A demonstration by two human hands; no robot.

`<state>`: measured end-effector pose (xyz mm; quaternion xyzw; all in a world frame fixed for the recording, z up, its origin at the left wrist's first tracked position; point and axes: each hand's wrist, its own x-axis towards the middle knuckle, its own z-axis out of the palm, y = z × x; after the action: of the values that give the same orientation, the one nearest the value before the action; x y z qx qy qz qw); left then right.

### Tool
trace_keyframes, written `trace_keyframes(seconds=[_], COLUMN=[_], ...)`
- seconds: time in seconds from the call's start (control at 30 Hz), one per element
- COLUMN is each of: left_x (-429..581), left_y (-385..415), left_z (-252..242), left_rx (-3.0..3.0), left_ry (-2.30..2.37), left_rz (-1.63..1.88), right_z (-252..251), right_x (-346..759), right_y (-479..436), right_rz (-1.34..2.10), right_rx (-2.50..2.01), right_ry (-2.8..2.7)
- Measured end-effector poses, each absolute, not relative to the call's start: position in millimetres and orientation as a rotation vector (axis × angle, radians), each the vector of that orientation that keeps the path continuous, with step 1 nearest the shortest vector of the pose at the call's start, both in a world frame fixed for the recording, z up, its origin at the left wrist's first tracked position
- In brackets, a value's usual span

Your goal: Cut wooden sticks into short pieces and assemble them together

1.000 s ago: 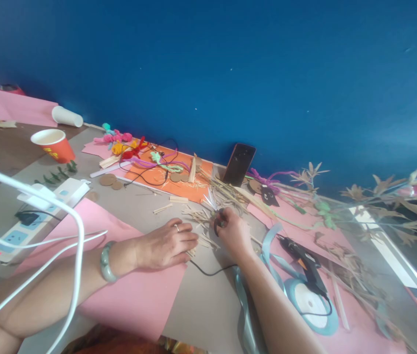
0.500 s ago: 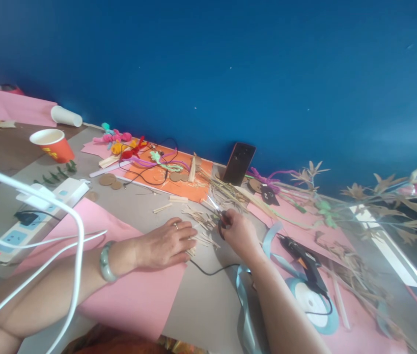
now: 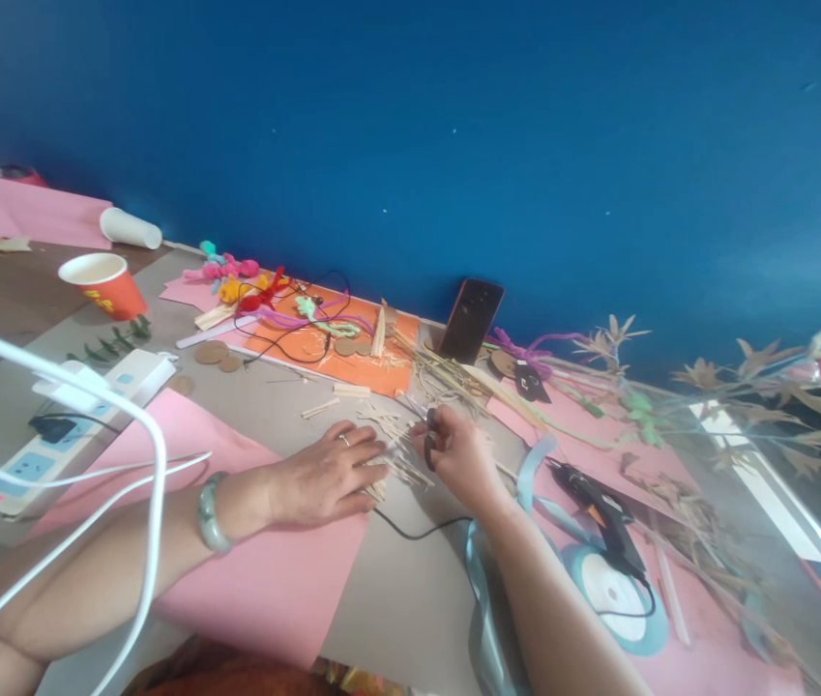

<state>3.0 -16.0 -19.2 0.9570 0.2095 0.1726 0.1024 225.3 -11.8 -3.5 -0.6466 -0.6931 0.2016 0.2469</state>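
Note:
My left hand (image 3: 334, 474), with a ring and a jade-like bangle (image 3: 213, 512) on its wrist, lies palm down at the edge of the pink paper (image 3: 257, 590). Its fingers are stretched out beside a scatter of thin, pale cut stalks (image 3: 402, 454); what is under the palm is hidden. Fingers closed round their dark handles, my right hand (image 3: 464, 459) grips scissors (image 3: 430, 437) over the right side of the stalks. The blades are mostly hard to make out among the pieces.
At right, a glue gun (image 3: 602, 517) lies near a roll of light blue ribbon (image 3: 657, 628). A phone (image 3: 472, 319) leans against the blue wall. White cables (image 3: 156, 503) cross the left foreground by a power strip (image 3: 138, 377); a red paper cup (image 3: 116, 295) stands behind.
My right hand has moved slightly left with the scissors, closer to my left hand, and turned them. The left hand has barely moved.

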Motion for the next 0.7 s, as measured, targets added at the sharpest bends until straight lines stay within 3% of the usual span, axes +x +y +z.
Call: trace_keyframes(seconds=[0.7], left_x=[2.2], left_y=[-14.8], left_z=[-21.1], left_rx=[2.800], left_ry=[0.576], left_rz=[0.540], right_z=[-15.2], right_x=[226.9], right_y=[-11.6], right_rz=[0.663], right_rx=[-1.659], right_ry=[-2.019])
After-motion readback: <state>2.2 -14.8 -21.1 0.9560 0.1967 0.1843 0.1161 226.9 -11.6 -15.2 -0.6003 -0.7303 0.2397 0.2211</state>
